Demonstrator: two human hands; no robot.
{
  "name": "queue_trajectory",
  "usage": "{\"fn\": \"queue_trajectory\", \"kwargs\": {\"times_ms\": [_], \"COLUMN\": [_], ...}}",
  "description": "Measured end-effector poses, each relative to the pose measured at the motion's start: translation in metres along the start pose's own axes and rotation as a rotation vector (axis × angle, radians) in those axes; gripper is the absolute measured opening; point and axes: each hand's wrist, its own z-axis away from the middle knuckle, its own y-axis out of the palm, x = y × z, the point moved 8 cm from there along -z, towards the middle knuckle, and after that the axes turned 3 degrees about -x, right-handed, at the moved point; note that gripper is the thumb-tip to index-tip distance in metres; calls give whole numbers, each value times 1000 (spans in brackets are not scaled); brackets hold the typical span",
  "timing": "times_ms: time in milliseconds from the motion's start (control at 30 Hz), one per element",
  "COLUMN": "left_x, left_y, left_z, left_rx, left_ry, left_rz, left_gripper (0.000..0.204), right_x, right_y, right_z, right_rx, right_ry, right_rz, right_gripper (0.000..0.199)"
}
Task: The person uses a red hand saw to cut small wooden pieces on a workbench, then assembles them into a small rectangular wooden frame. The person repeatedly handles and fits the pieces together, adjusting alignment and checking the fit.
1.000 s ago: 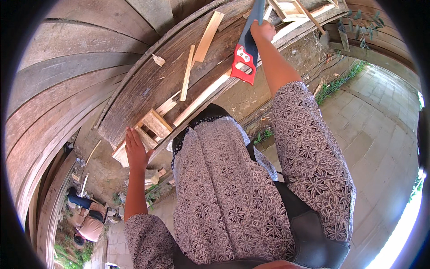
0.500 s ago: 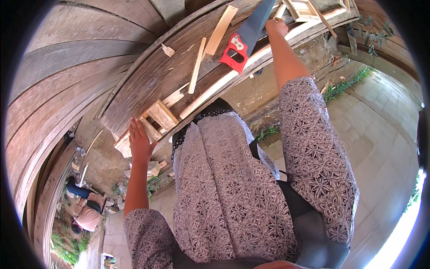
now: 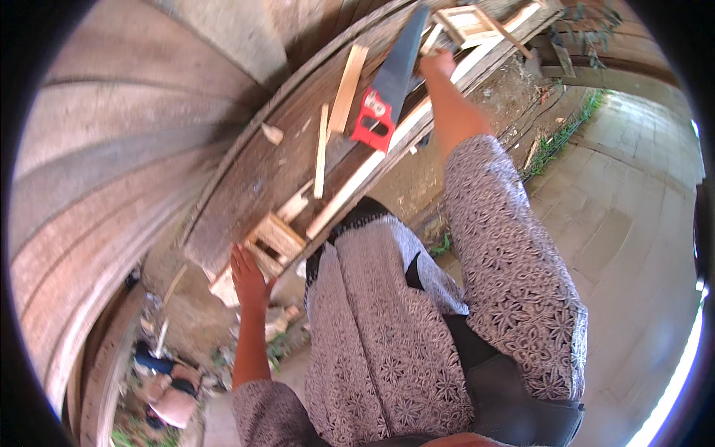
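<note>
My left hand (image 3: 251, 279) lies with its fingers stretched out against a small wooden frame (image 3: 279, 240) at the near left end of the plank bench. My right hand (image 3: 438, 65) reaches to the far right of the bench, slightly blurred. Its fingers are closed round the lower end of a short wood strip (image 3: 430, 39). Beside it, to the left, a handsaw (image 3: 380, 108) with a red handle and dark blade lies flat. Just beyond the right hand sits another small wooden frame (image 3: 468, 24).
On the weathered bench (image 3: 231, 201) lie a flat board (image 3: 347, 86), a thin stick (image 3: 321, 153) and a wood chip (image 3: 272, 133). A long pale batten (image 3: 350, 190) runs along the near edge. Curved plank walls rise at left. A person (image 3: 175, 398) bends down at lower left.
The whole view has shifted and turned, so the bench appears lower and more steeply slanted. Both hands stay at about the same places on the bench.
</note>
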Motion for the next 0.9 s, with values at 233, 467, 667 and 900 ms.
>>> {"fn": "queue_trajectory", "kwargs": {"times_ms": [233, 467, 667, 900], "left_x": [0, -8, -6, -8], "left_y": [2, -5, 4, 4], "left_z": [8, 2, 1, 5], "left_rx": [-82, -81, -92, -134], "left_ry": [55, 122, 181, 215], "left_rz": [1, 3, -8, -31], "left_gripper": [129, 132, 133, 128], "right_x": [1, -12, -9, -45], "right_y": [15, 0, -19, -58], "right_z": [12, 12, 29, 160], "right_rx": [150, 26, -176, -75], "right_ry": [160, 195, 181, 153], "right_rz": [-133, -293, -411, -930], "right_gripper": [57, 63, 61, 45]}}
